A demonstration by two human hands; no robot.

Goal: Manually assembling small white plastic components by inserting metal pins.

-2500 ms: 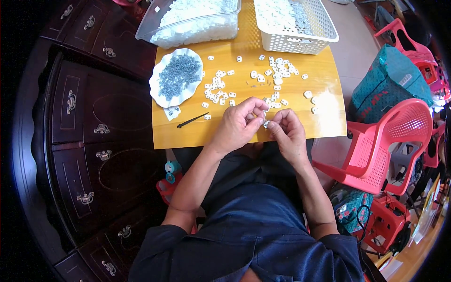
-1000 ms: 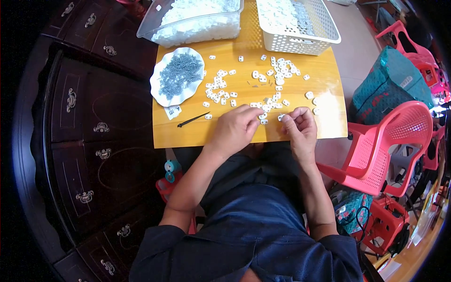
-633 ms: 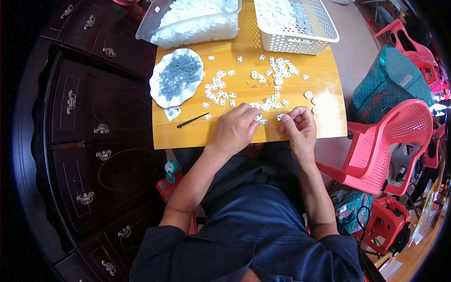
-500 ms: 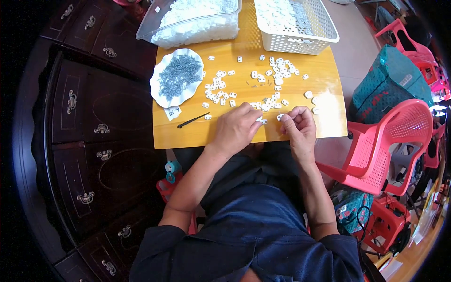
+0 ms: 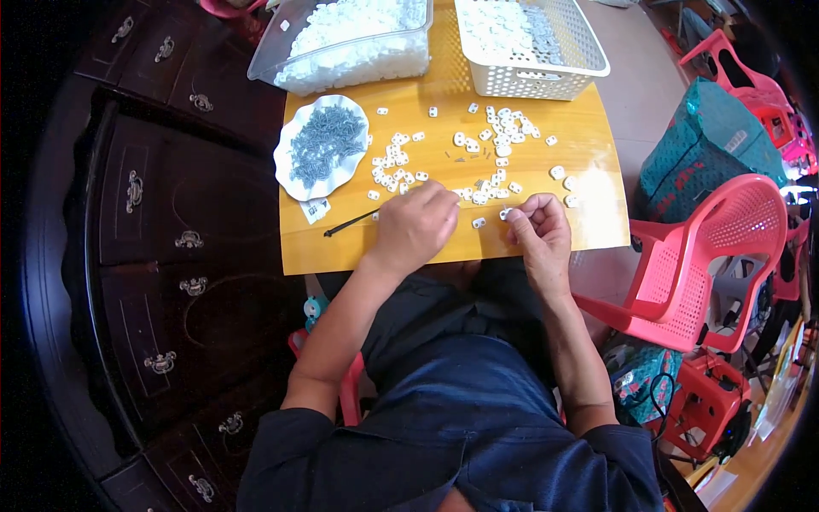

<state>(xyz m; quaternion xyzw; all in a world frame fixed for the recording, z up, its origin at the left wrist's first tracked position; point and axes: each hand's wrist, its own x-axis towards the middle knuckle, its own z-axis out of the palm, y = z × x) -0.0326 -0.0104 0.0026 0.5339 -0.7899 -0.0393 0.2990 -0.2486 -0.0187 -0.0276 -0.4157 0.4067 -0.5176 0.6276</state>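
Watched the head feed. Both hands were down on the yellow tabletop [image 5: 444, 162], near its front edge.

Left hand [image 5: 415, 226]: palm down, fingers curled over the table, fingertips at the near edge of the scattered small white plastic pieces [image 5: 490, 141]. I couldn't tell whether it was pinching one; the back of the hand hid the fingertips.

Right hand [image 5: 537, 232]: fingers bent inward, thumb and forefinger closed on 1 small white piece [image 5: 507, 213], held just above the table surface. Another loose white piece [image 5: 479, 223] lay on the table between the 2 hands.

Around them:
- thin black tool [image 5: 350, 224] lay flat on the table, just left of the left hand, not touched.
- white scalloped dish [image 5: 294, 175] with a heap of small grey metal parts [image 5: 322, 145], at the table's left side, well clear of both hands.
- clear plastic tub [image 5: 281, 60] full of white pieces, far left corner of the table.
- white lattice basket [image 5: 529, 81] with more white pieces, far right corner.
- small paper tag [image 5: 316, 209] beside the dish.

Off the table: dark wooden cabinet [image 5: 171, 213] with metal drawer pulls to the left, red plastic chair [image 5: 717, 247] to the right, teal bag [image 5: 708, 145] behind it.
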